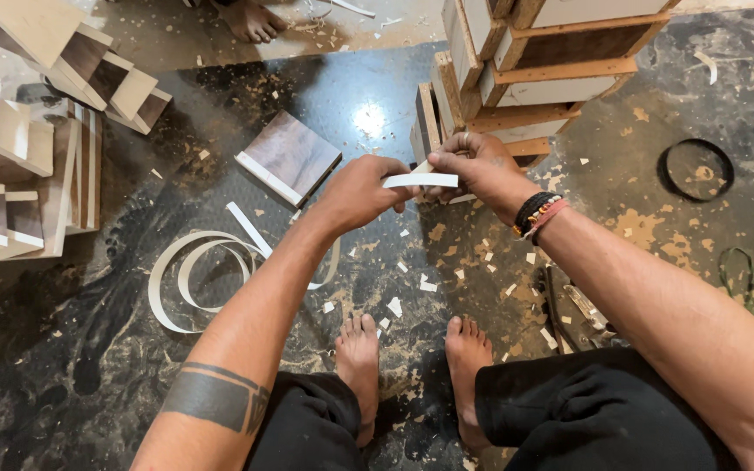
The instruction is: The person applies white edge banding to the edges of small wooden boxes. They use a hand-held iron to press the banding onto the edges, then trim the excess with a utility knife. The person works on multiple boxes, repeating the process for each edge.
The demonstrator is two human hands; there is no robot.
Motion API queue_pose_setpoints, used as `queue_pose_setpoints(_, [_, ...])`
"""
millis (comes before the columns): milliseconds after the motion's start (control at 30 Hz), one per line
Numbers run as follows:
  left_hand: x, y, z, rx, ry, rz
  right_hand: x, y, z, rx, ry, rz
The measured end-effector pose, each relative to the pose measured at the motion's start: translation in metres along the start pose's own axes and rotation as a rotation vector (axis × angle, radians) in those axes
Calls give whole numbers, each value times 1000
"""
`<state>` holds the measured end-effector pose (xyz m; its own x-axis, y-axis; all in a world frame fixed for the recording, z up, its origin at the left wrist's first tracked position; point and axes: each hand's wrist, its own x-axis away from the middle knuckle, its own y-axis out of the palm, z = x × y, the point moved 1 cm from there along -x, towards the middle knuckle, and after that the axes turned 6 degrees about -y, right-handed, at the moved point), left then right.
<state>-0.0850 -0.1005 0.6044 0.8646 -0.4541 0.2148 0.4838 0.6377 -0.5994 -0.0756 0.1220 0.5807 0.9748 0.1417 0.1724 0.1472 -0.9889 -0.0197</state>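
White edge-banding strip (421, 180), thin and flat, is held level between both hands above the floor (89, 349). The left hand (361, 192) pinches its left end, the right hand (480, 166) its right end. It looks light, bendy and easily creased, best held by the ends. More strip coils (194, 275) lie left; stacked wood boxes (551, 70) stand far right.

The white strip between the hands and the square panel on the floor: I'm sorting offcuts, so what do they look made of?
White strip: likely thin plastic or laminate edge banding; it is flat, flexible and smooth. Square panel: apparently plywood or board with a dark woodgrain face and a pale banded edge.
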Motion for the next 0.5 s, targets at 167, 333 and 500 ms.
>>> queue_pose_setpoints(167, [2, 0, 6, -68, -13, 31, 6, 5, -8, 42, -12, -8])
queue_pose_setpoints(333, [2, -2, 5, -64, -28, 15, 8, 4, -14, 144, -51, -17])
queue_pose_setpoints(500, [2, 1, 2, -74, -33, 10, 9, 4, -11, 122, -107, -32])
